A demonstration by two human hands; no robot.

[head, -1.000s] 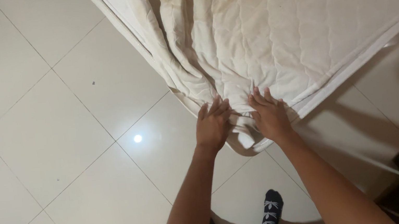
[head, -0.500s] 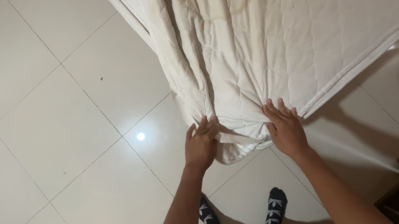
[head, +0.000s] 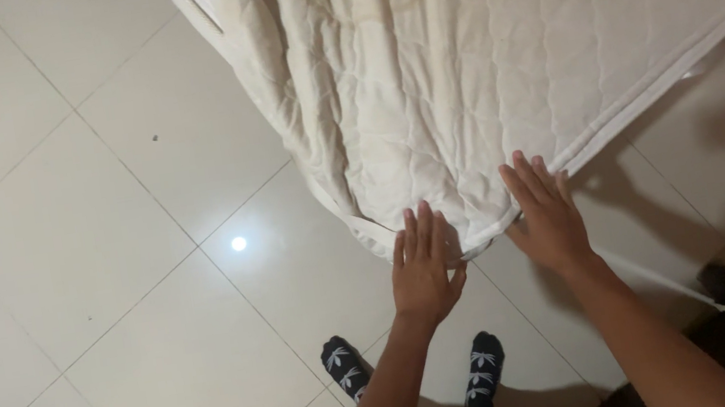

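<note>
The quilted mattress cover (head: pixel 496 69) lies over a mattress corner that points down toward the person's feet, its long axis running from that corner up and away to the upper right, out of view. The left hand (head: pixel 425 271) is stretched forward with the palm down and the fingers (head: pixel 415 234) straight and close together, their tips resting on the bunched hem at the very corner; it is flat and open, gripping nothing. The right hand (head: pixel 546 214) is just beside it to the right, also flat and palm down, fingers slightly spread, its fingertips at the lower edge of the cover where the white piped rim runs off to the right; it too holds nothing. Both forearms reach up from the bottom of the frame. The cover is cream-white, stitched in a diamond pattern, with faint yellowish stains higher up and loose folds gathering toward the hands. Below the hands are two dark patterned socks (head: pixel 347 366) on the glossy white tiled floor (head: pixel 86 273).
</note>
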